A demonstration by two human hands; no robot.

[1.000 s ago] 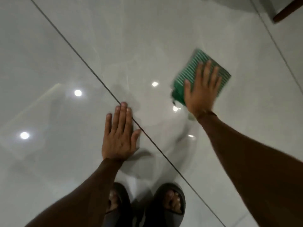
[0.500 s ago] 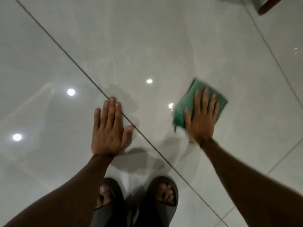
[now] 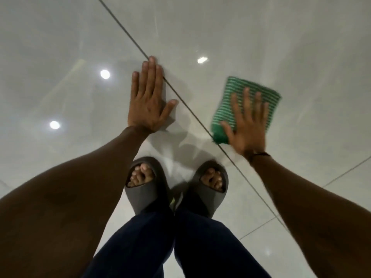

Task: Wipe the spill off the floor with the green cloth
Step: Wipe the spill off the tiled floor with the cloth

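Note:
A green cloth with white stripes [image 3: 230, 101] lies flat on the glossy grey tiled floor, right of centre. My right hand [image 3: 248, 127] presses on its near half with fingers spread, palm down. My left hand [image 3: 148, 103] rests flat on the floor to the left, fingers together, beside a dark grout line [image 3: 188, 106] that runs diagonally between the hands. Faint streaks show on the tiles beyond the cloth; I cannot make out a distinct spill.
My two feet in dark grey slides [image 3: 146, 187] [image 3: 208, 187] stand just below the hands, with dark blue trouser legs [image 3: 170, 243] under them. Ceiling lights reflect as bright spots [image 3: 105, 74] on the tiles.
My right hand has dragged the green cloth toward me and nearer the grout line. The view has tilted down, bringing my feet and legs in. The left hand stays planted.

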